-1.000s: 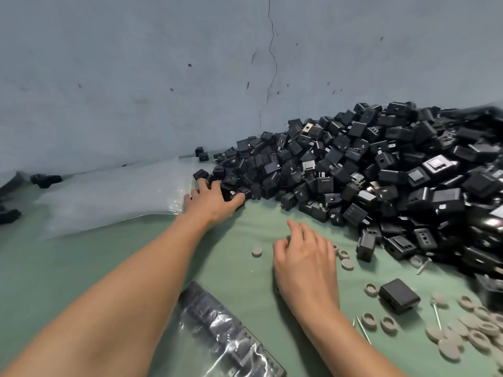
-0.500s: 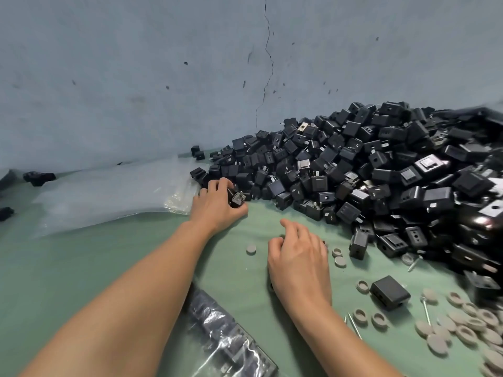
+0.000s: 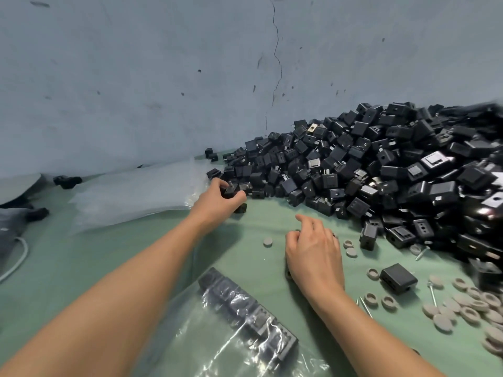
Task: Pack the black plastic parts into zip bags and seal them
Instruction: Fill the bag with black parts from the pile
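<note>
A large heap of black plastic parts (image 3: 353, 164) is piled against the wall at the right. My left hand (image 3: 215, 201) is at the heap's left edge, its fingers curled round a black part (image 3: 230, 191); another part (image 3: 241, 208) lies by the thumb. My right hand (image 3: 313, 251) hovers over the green table (image 3: 81, 257), its fingers loosely curled and nothing visible in them. A clear zip bag (image 3: 239, 317) holding a row of black parts lies between my forearms near the front.
A stack of clear bags (image 3: 136, 194) lies at the back left. Grey round caps (image 3: 468, 311), a few screws and a single black part (image 3: 398, 278) are scattered at the right. Two black parts (image 3: 66, 181) and a white cord (image 3: 19, 257) are at the far left.
My left hand has lifted a black part from the heap's edge and drawn back a little. My right hand has barely moved; its fingers have curled slightly.
</note>
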A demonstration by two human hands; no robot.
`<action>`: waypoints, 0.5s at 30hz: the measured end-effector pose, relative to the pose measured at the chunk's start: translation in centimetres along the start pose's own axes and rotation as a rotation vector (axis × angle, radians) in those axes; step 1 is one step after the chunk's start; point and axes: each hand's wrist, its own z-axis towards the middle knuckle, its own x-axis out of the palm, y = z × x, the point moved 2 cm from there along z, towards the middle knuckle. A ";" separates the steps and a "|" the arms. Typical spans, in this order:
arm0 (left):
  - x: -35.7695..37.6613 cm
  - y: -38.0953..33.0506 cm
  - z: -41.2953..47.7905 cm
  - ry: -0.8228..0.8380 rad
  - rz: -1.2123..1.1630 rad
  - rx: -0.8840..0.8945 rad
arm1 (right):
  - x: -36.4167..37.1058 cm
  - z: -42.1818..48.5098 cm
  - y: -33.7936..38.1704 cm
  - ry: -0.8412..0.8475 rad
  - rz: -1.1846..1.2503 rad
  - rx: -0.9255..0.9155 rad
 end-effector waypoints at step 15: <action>1.1 -2.9 0.7 0.276 0.750 0.145 | 0.6 0.1 0.1 -0.025 -0.113 -0.029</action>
